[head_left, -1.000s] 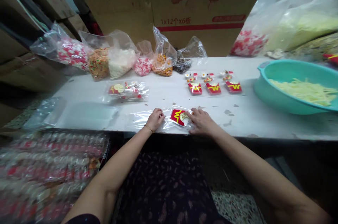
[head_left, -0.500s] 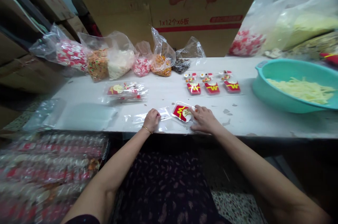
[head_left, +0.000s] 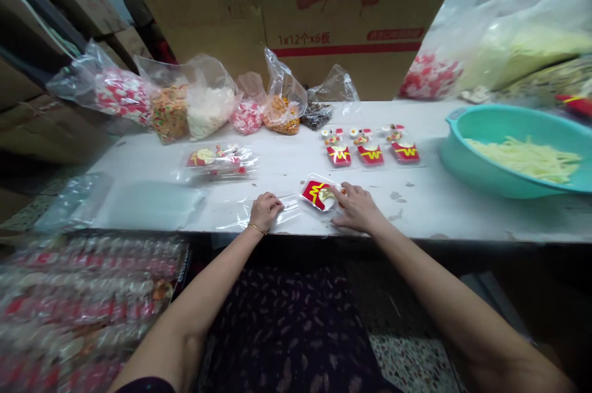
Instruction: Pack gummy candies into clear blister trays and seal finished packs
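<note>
The worktop (head_left: 444, 211) carries one wrapped pile (head_left: 203, 158) and three red packs (head_left: 371, 157); left hand (head_left: 266, 211) pinches a clear bag (head_left: 235, 213), right hand (head_left: 359, 209) holds another pack (head_left: 313, 193) outside it.

red packs in row (head_left: 370, 156) — three | nearest red pack (head_left: 313, 193): one | teal basin (head_left: 490, 174) — one

The packet (head_left: 313, 193) is glossy clear plastic, the sleeve (head_left: 234, 211) thin, shiny film; the basin (head_left: 485, 171) is smooth plastic, the box (head_left: 222, 10) matt cardboard, the bracelet (head_left: 257, 229) shiny metal.
</note>
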`<state>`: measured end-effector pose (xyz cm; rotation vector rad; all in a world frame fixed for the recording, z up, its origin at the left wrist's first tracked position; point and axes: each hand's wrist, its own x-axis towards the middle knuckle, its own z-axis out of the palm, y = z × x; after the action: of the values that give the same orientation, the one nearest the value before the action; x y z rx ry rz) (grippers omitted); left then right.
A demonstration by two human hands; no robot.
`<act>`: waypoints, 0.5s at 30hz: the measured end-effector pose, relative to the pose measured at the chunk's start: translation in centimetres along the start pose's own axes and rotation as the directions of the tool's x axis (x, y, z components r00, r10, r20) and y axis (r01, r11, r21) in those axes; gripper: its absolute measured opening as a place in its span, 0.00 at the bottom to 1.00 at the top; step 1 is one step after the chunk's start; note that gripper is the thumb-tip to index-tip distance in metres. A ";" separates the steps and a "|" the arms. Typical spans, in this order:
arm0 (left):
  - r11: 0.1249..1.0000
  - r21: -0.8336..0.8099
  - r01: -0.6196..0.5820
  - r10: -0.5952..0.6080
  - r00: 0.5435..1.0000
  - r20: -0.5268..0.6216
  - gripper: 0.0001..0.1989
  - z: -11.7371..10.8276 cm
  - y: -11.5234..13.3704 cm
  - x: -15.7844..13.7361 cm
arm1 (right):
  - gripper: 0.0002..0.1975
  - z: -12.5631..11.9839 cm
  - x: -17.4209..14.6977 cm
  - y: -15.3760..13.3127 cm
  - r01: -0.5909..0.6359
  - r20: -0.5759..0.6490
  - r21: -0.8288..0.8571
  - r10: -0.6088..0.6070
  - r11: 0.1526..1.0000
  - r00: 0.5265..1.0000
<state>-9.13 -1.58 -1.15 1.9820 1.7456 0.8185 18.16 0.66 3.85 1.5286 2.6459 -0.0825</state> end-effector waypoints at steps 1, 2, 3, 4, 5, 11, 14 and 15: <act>0.999 -0.047 0.004 -0.006 0.999 -0.048 0.04 0.0 0.0 -0.1 | 0.42 -0.1 0.0 -0.1 0.004 0.001 0.001 -0.004 1.000 1.000; 0.996 -0.093 0.013 -0.022 0.996 -0.091 0.04 0.0 0.2 -0.2 | 0.43 -0.2 0.1 -0.2 0.008 0.005 0.001 -0.008 1.000 1.000; 0.990 -0.135 0.028 -0.045 0.991 -0.126 0.04 -0.1 0.3 -0.3 | 0.43 -0.2 0.1 -0.4 0.013 0.011 0.003 -0.013 1.000 1.000; 0.985 -0.168 0.044 -0.070 0.986 -0.152 0.04 -0.1 0.6 -0.4 | 0.43 -0.3 0.1 -0.6 0.023 0.019 0.007 -0.023 1.000 1.000; 0.980 -0.192 0.060 -0.093 0.981 -0.169 0.03 0.0 0.8 -0.5 | 0.43 -0.3 0.1 -0.9 0.040 0.027 0.016 -0.040 0.999 0.999; 0.982 -0.155 0.104 -0.118 0.989 -0.083 0.02 0.2 1.5 -0.7 | 0.44 0.2 -0.2 -2.2 0.178 0.072 0.067 -0.183 0.982 0.981; 0.979 -0.070 0.189 -0.193 0.980 -0.052 0.10 0.0 1.0 0.1 | 0.45 0.4 -0.1 -2.2 0.190 0.082 0.067 -0.195 0.979 0.977; 0.975 -0.032 0.218 -0.219 0.975 -0.035 0.12 -0.1 0.9 0.5 | 0.45 0.3 0.0 -2.1 0.194 0.085 0.067 -0.199 0.979 0.976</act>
<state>-8.43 -1.25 -0.43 1.7271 1.9211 0.8056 16.33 -0.46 3.52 1.2407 2.7356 -0.2382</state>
